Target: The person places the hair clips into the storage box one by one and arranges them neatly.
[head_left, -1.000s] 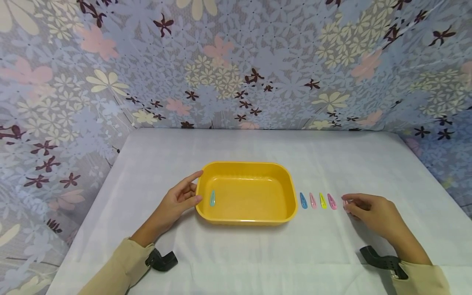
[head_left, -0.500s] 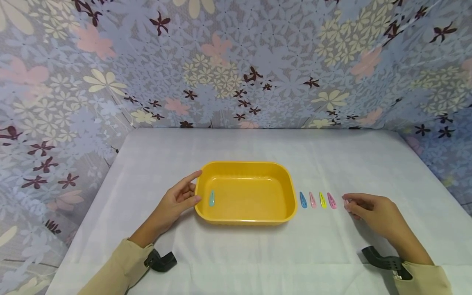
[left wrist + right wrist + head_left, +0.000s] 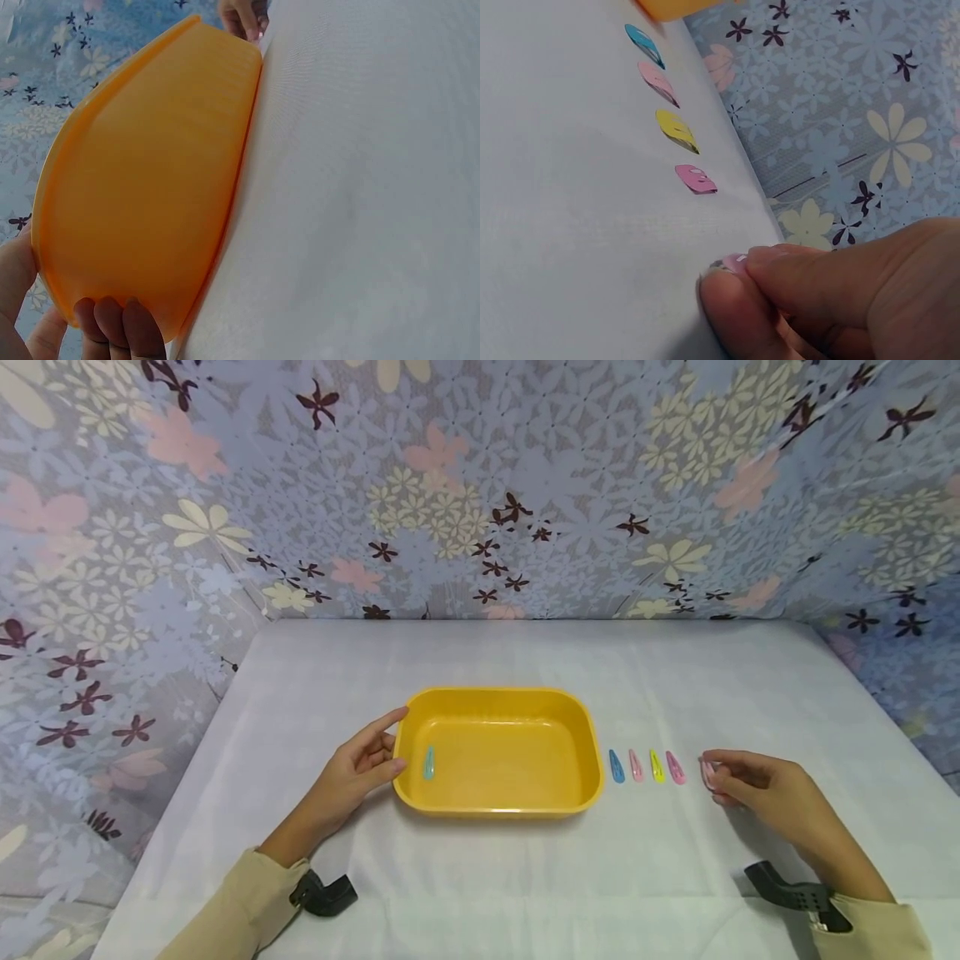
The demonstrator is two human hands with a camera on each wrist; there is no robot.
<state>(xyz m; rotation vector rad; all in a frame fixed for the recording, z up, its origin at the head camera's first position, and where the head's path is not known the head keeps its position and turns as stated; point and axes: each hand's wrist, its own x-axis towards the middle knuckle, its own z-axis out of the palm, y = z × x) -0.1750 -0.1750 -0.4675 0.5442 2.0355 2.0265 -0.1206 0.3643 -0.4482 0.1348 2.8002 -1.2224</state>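
Note:
My right hand [image 3: 772, 789] pinches a pink hair clip [image 3: 736, 262] between thumb and fingers, close over the white cloth; the fingertips hide part of the clip. To its left, a row of snap hair clips lies on the cloth: a darker pink clip [image 3: 676, 767], a yellow clip [image 3: 657, 766], a light pink clip [image 3: 636, 766] and a blue clip [image 3: 617, 766]. At the left end of a yellow tray [image 3: 498, 812], my left hand [image 3: 356, 768] grips the rim, with several fingers curled against the outer wall. One light blue clip [image 3: 428, 762] lies inside the tray near that end.
White cloth [image 3: 495, 885] covers the table. A flowered fabric [image 3: 480, 485] hangs behind it and at both sides. A black wrist mount [image 3: 324, 893] sits on the left sleeve, another black mount [image 3: 795, 893] on the right.
My right hand has shifted slightly to the right with the pink clip, which now shows more between the fingertips. The left hand keeps its hold on the tray.

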